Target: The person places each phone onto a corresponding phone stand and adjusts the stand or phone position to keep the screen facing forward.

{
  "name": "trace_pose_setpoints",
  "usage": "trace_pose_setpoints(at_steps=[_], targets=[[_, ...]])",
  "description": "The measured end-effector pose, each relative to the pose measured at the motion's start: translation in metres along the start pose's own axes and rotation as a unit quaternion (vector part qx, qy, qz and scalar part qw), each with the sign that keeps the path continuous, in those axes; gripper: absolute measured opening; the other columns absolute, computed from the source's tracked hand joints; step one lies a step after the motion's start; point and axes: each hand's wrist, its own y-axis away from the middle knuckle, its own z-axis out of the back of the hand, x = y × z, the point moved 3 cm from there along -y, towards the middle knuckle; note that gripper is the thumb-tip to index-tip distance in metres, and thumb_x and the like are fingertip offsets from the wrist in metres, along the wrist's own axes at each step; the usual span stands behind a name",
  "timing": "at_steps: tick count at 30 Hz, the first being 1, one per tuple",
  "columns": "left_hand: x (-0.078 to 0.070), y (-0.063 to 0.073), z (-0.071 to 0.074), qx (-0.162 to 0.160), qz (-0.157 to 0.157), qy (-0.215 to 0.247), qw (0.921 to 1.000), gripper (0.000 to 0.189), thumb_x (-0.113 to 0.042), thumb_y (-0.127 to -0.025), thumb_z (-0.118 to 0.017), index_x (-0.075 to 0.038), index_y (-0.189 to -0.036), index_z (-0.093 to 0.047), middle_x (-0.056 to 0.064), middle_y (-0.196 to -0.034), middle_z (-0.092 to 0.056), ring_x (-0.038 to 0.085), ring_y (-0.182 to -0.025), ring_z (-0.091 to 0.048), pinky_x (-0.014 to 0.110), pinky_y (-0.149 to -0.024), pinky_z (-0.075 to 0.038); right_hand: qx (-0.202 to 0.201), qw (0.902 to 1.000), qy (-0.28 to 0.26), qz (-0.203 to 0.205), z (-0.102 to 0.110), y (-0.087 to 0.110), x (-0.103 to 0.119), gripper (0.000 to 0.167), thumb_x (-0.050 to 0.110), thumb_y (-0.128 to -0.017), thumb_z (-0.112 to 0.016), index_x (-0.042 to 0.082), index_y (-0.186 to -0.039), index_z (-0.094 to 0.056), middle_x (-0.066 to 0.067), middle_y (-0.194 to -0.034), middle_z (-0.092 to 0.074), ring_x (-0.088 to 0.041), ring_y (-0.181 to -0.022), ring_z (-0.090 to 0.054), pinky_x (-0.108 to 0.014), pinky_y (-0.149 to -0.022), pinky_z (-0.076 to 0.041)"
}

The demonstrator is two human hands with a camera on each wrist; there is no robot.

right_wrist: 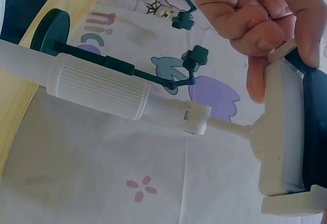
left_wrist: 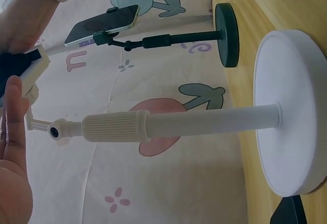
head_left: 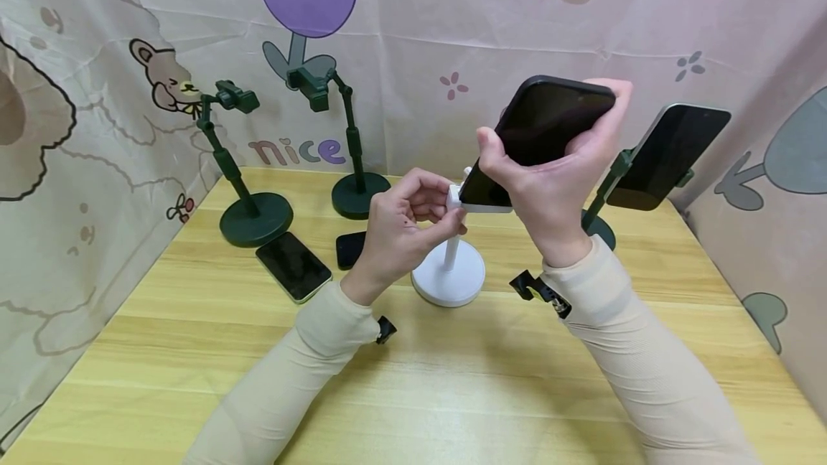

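My right hand grips a black phone by its edges, thumb on the near left side, screen tilted up. At the phone's lower left end, my left hand pinches the white clamp of a phone stand between thumb and fingers. That white stand has a round base on the table. The right wrist view shows the phone lying within the clamp, with the left hand at the clamp's upper end. A ribbed collar and small joint show on the stand's post in the left wrist view.
Two dark green stands with bare clamps stand at the back left. Another at the right holds a phone. A phone and a small black device lie left of the white base. A printed cloth hangs behind.
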Motion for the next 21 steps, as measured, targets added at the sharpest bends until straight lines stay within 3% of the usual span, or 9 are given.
trace_pose_setpoints(at_steps=[13,21], targets=[[0.0021,-0.0002,0.0015,0.012,0.017,0.014,0.9997,0.025,0.007,-0.091,-0.08,0.005,-0.112,-0.065,0.019,-0.096,-0.08,0.021,-0.08,-0.08,0.035,-0.078,-0.067,0.048,0.9988,0.009,-0.006,0.0037,-0.0009,-0.004,0.07,0.035,-0.06,-0.09,0.008,-0.109,-0.05,0.007,-0.096,-0.061,-0.018,-0.089,-0.062,-0.027,-0.086,-0.045],[0.0026,-0.0009,0.0032,0.01,0.021,-0.01,0.9997,0.025,0.004,-0.091,-0.082,0.004,-0.111,-0.067,0.017,-0.099,-0.08,0.021,-0.087,-0.079,0.035,-0.083,-0.067,0.096,0.9952,-0.004,-0.022,0.0049,-0.002,-0.0072,0.066,0.031,-0.063,-0.092,0.009,-0.11,-0.051,0.006,-0.095,-0.063,-0.02,-0.088,-0.061,-0.028,-0.087,-0.046]])
